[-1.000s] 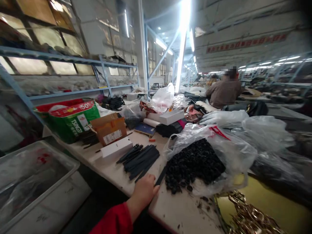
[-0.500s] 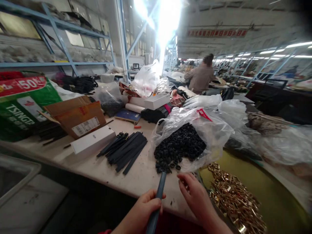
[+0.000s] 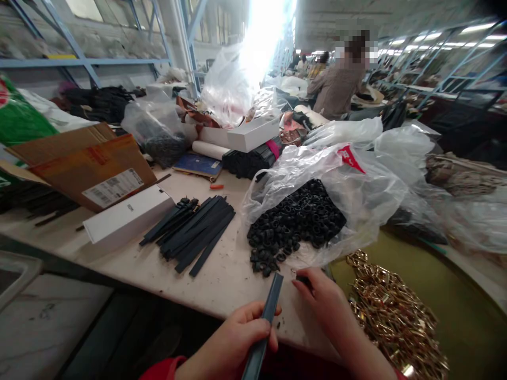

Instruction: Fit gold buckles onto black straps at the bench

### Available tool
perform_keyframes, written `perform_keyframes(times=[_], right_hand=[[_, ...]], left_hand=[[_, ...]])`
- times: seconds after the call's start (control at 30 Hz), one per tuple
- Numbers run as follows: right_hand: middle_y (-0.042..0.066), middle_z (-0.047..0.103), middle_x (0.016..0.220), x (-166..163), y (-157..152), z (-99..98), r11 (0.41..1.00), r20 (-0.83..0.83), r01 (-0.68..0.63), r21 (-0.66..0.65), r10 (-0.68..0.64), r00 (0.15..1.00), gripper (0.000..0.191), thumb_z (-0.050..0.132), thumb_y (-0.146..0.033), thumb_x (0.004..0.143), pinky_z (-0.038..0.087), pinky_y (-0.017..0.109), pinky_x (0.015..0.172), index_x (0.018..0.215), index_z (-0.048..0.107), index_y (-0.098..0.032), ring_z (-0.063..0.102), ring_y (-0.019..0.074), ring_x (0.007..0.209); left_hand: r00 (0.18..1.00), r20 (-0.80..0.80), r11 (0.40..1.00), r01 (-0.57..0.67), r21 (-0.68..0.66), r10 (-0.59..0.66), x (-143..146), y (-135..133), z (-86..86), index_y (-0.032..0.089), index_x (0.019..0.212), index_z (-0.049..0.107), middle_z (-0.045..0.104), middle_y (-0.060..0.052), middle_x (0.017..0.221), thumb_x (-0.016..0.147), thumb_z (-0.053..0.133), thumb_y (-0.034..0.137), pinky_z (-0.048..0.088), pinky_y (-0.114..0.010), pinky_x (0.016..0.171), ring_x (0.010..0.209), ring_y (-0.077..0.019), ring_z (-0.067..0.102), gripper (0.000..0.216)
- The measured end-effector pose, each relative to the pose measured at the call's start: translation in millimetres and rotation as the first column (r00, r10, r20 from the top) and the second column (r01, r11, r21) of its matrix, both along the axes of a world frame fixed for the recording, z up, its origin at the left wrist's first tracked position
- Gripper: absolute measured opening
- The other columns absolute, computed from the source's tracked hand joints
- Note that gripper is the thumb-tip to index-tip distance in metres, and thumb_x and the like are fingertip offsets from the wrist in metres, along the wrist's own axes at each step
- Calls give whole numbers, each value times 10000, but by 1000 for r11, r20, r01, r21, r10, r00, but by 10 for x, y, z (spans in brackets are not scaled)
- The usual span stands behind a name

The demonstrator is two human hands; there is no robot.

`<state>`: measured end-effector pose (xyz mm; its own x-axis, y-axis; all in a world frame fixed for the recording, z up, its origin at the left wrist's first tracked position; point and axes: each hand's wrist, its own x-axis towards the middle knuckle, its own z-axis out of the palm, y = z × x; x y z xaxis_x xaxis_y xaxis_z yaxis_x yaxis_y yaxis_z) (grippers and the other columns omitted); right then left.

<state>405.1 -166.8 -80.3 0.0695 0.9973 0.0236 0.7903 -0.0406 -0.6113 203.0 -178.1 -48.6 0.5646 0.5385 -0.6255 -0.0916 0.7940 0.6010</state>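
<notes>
My left hand (image 3: 237, 338) is closed round a dark flat strap (image 3: 264, 322) that points up toward a heap of small black loops (image 3: 297, 221) spilling from a clear plastic bag (image 3: 356, 184). My right hand (image 3: 320, 301) pinches a small black loop (image 3: 304, 278) at the fingertips, just right of the strap's tip. A bundle of similar black straps (image 3: 194, 232) lies on the table (image 3: 225, 279) to the left.
A pile of gold metal hardware (image 3: 396, 322) lies at the right on a yellow-green surface. A white box (image 3: 127, 219), a cardboard box (image 3: 91, 163), more bags and boxes crowd the table. A person (image 3: 336, 84) sits farther back. Blue shelving stands at the left.
The view tilted down and toward the table. My left hand lifted the strap from the table's edge, and my right hand came in and picked a black loop from the heap.
</notes>
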Motion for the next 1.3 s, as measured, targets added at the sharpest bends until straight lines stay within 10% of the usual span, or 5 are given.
perform_keyframes(times=[0.17, 0.37, 0.47, 0.83, 1.3], right_hand=[[-24, 565, 579, 10, -269, 53, 961, -534, 209, -180, -274, 800, 216, 671, -375, 649, 406, 257, 524, 643, 540, -204, 515, 138, 532], [-66, 573, 553, -51, -470, 163, 839, -844, 130, -529, -536, 28, 343, 790, -404, 557, 410, 134, 417, 737, 615, -172, 481, 36, 427], [18, 690, 828, -63, -552, 219, 816, -828, 143, -559, -545, -131, 438, 824, -327, 529, 540, 180, 583, 897, 663, -152, 623, 82, 604], [39, 724, 880, -158, -776, 224, 875, -882, 217, -433, -361, -304, 192, 790, -203, 597, 547, 200, 734, 725, 651, -168, 663, 134, 812], [23, 725, 827, -352, -853, 36, 936, -946, 138, -323, -315, -76, 357, 806, -339, 570, 502, 299, 756, 855, 641, -201, 660, 163, 760]], left_hand=[[976, -116, 969, 202, 144, -186, 94, 9, 93, 164, 994, 498, 530, 28, 675, 644, 413, 128, 336, -189, 490, 518, -83, 463, 362], [877, -404, 747, 447, 492, -258, 255, -79, 206, 178, 808, 475, 401, 60, 549, 875, 325, 332, 281, -201, 470, 491, -94, 366, 226], [825, -530, 652, 512, 559, -195, 335, -120, 180, 180, 761, 475, 425, 52, 538, 886, 302, 309, 275, -213, 479, 490, -105, 395, 250], [775, -632, 501, 556, 663, -24, 417, -335, 156, 175, 718, 525, 555, -6, 655, 868, 332, 278, 315, -228, 570, 614, -141, 490, 265], [803, -568, 488, 574, 657, -180, 331, -256, 215, 180, 872, 567, 638, -32, 826, 885, 331, 311, 360, -222, 631, 722, -158, 560, 270]])
